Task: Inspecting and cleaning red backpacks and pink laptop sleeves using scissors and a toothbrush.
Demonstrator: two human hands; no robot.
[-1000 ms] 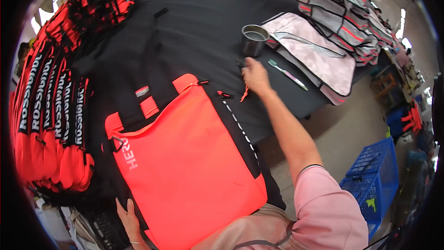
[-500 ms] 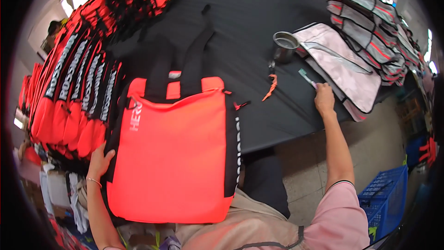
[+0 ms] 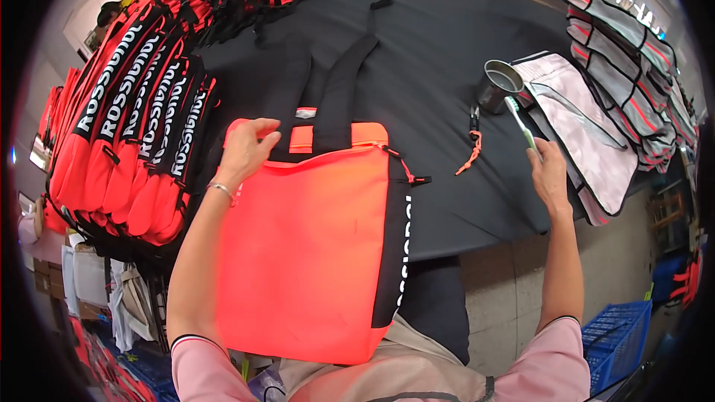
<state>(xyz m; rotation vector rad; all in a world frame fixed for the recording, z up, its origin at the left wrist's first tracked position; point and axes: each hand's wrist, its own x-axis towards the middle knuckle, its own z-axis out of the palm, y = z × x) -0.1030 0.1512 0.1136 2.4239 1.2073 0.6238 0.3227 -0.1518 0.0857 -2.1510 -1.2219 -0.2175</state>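
A bright red-orange backpack [image 3: 313, 253] with black sides lies at the table's near edge, its top away from me and its black straps [image 3: 342, 89] stretched out beyond it. Over its top left corner is my left hand [image 3: 249, 150], holding nothing, fingers bent but apart. In my right hand [image 3: 550, 175] is a toothbrush [image 3: 526, 128], gripped by the handle with its bristle end pointing up and away. That end is close to a metal cup [image 3: 491, 93] standing on the table. A small dark tool [image 3: 474, 120] with an orange cord lies beside the cup.
Several similar red and black backpacks [image 3: 126, 171] are stacked at the left. A pale pink and grey fabric piece [image 3: 581, 115] lies right of the cup, by a pile of grey panels [image 3: 622, 67]. Black cloth [image 3: 439, 201] covers the table. A blue crate [image 3: 614, 346] stands on the floor.
My left hand has gone from the backpack's lower left side up to its top corner. My right hand has raised the toothbrush from the tabletop toward the cup.
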